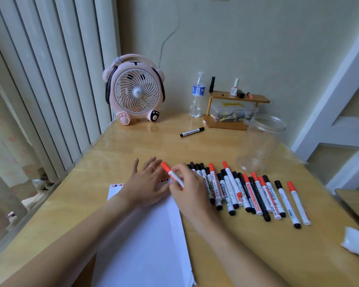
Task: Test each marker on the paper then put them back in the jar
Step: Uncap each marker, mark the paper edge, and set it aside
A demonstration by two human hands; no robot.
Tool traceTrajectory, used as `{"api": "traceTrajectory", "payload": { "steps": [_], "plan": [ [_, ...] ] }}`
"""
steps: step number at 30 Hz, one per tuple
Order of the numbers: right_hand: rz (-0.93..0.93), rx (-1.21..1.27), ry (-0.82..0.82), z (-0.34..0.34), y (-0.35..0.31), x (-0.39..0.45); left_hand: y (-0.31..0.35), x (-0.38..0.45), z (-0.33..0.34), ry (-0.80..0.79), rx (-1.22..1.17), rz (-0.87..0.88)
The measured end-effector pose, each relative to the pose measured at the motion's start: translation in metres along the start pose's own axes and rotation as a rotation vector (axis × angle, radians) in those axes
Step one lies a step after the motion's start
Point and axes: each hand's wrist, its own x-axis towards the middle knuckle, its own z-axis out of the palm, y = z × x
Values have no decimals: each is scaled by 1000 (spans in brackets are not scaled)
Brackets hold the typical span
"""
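Note:
A white sheet of paper (145,241) lies on the wooden table, with small red and black marks near its far edge. My left hand (145,183) rests flat on the paper's top with fingers spread. My right hand (190,189) grips a red-capped marker (171,175), cap on and pointing away to the left, just above the paper's far right corner. Several red-capped and black-capped markers (249,193) lie in a row to the right of the paper. The clear plastic jar (261,141) lies on its side behind them, with nothing visible inside.
A lone black marker (192,132) lies further back. A pink fan (134,90), a water bottle (197,96) and a small wooden shelf (234,108) stand along the wall. A white object (356,243) sits at the table's right edge.

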Motion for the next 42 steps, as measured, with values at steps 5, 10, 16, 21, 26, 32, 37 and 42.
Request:
{"api": "traceTrajectory", "payload": {
  "steps": [5,10,16,21,26,32,37,42],
  "plan": [
    [-14,5,178,-70,19,-26,43,-20,6,229,-126,213],
    [37,-75,261,-152,40,-49,156,-26,3,131,-367,585],
    [92,-172,393,-246,59,-102,262,-18,41,-7,-296,799],
    [218,-242,548,-320,84,-160,294,-15,61,-43,-213,648],
    [391,-319,667,-367,148,-201,296,-15,62,-13,-223,705],
    [738,-243,661,-371,255,-248,296,-13,60,-43,-183,714],
    [1090,-153,420,-300,348,-284,297,-11,58,-124,-113,695],
    [1267,-109,300,-232,412,-307,298,-13,55,-137,-113,687]
  ]
}}
